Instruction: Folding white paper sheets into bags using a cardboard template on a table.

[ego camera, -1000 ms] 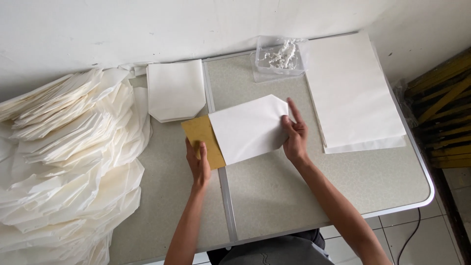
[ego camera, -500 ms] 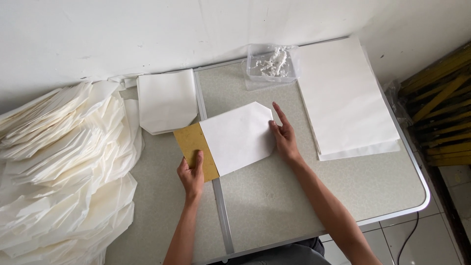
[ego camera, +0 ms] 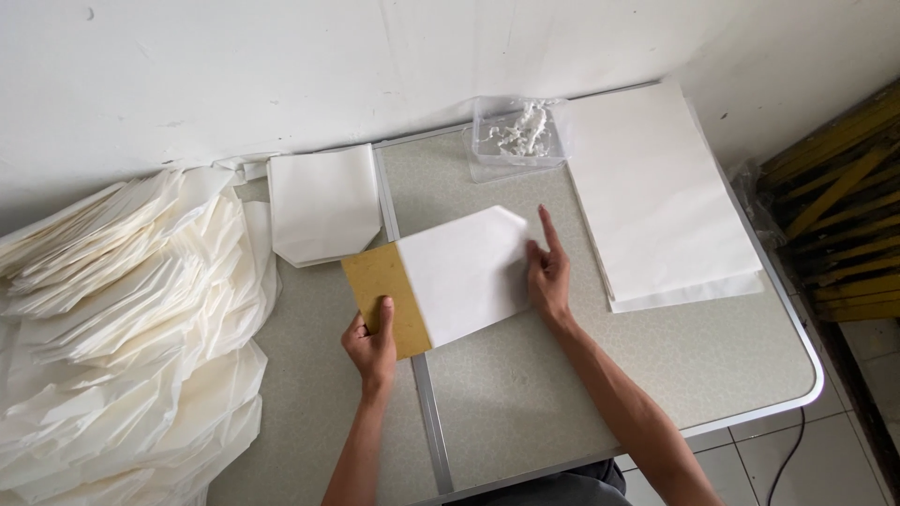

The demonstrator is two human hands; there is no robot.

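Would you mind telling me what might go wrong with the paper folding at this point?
The white sheet is pinned only at its edges, by the left hand on the brown board and the right hand, so it might slip and crease crookedly. The clear tub sits close by; a sweep could knock it.

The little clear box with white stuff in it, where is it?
In the head view, the clear box sits at the table's far edge by the wall, just left of the flat white paper stack.
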